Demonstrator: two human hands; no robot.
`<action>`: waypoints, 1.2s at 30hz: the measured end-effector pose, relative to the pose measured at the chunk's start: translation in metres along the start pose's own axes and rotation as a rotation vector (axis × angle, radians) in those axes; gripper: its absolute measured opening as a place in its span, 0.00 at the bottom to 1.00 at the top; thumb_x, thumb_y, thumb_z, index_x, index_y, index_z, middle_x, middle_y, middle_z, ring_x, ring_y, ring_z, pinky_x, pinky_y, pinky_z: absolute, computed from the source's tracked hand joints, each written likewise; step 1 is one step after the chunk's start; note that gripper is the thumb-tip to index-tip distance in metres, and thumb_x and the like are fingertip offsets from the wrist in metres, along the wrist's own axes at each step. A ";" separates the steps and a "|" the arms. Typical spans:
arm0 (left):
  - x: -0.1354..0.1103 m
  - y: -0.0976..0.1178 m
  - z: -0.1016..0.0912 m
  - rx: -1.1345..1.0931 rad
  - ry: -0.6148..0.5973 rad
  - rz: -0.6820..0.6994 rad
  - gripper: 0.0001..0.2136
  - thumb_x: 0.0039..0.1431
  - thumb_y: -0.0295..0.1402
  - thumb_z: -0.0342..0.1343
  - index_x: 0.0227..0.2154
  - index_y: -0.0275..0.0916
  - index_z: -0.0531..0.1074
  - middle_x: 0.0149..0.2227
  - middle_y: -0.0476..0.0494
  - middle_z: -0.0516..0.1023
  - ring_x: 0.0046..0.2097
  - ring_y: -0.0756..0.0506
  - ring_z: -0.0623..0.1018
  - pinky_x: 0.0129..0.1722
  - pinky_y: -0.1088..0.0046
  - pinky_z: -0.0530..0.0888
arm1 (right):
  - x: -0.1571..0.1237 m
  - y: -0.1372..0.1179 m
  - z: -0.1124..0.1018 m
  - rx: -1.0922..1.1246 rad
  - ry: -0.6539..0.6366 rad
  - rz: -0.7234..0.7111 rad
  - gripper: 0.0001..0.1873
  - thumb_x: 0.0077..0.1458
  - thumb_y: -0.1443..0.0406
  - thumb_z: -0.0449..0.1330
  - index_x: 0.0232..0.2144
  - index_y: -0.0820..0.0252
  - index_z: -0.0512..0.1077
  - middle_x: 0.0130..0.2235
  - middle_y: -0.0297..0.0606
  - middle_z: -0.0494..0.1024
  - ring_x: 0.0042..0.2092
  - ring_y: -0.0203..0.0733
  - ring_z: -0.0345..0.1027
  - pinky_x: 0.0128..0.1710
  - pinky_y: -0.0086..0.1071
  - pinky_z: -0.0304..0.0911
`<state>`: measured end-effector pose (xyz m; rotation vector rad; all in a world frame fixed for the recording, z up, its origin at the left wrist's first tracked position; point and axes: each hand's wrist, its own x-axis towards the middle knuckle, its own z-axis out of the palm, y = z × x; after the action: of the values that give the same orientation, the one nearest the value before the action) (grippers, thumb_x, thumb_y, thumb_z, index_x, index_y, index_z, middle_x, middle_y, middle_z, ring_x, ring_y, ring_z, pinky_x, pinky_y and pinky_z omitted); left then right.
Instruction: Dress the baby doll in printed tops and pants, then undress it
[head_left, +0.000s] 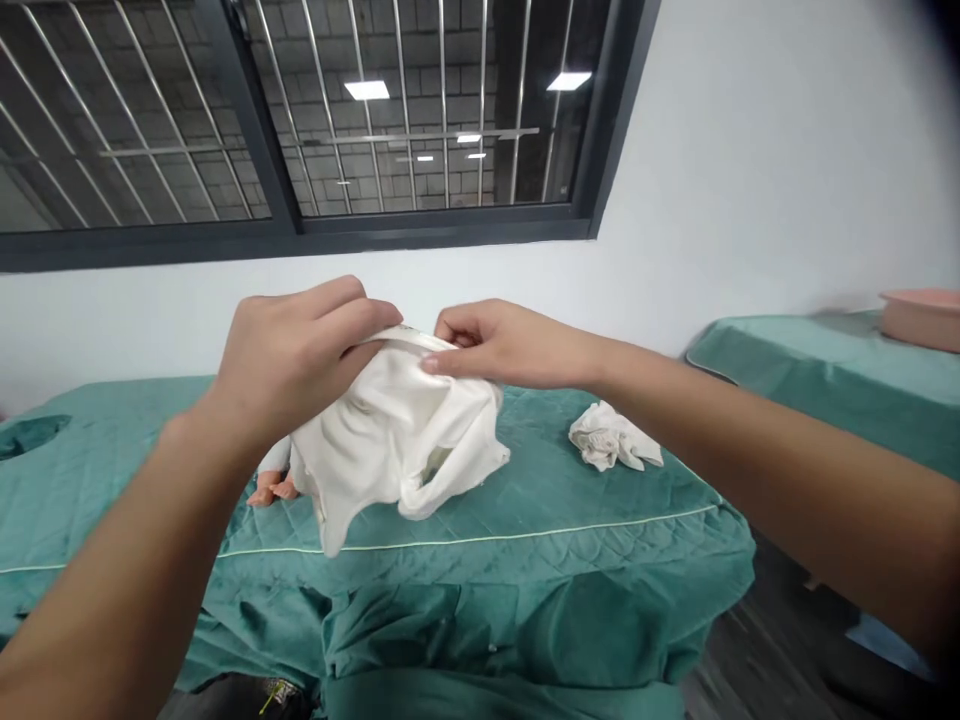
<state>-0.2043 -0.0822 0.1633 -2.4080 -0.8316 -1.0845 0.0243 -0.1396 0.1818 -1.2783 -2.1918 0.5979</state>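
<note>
A white baby garment (pixel 375 425) hangs in folds above the green quilted bed, held along its upper edge. My left hand (pixel 300 345) pinches that edge on the left. My right hand (pixel 499 345) grips it a little further right, with thumb and curled fingers closed on the fabric. Behind the cloth, at its lower left, the small feet of a doll (pixel 274 488) stick out; most of the doll is hidden. A crumpled white cloth (pixel 611 437) lies on the bed right of the garment, beneath my right forearm.
The green bed cover (pixel 585 510) has a pale piped edge, and a dark hole shows at its far left. At the right stands another green-covered bed (pixel 795 350) with a pink basin (pixel 922 322) on it. A white wall and a barred window (pixel 442 228) rise behind.
</note>
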 end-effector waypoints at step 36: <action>-0.101 0.034 0.268 -0.321 -0.551 -0.612 0.13 0.69 0.31 0.46 0.49 0.38 0.72 0.52 0.37 0.76 0.55 0.42 0.75 0.55 0.66 0.72 | -0.025 0.270 0.171 -0.493 0.321 0.304 0.24 0.55 0.72 0.50 0.53 0.62 0.70 0.59 0.48 0.73 0.62 0.51 0.63 0.63 0.45 0.59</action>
<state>-0.0886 0.0016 -0.0877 -2.8599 -1.7849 -0.7737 0.1013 -0.0574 -0.1183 -1.8358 -1.9480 -0.0613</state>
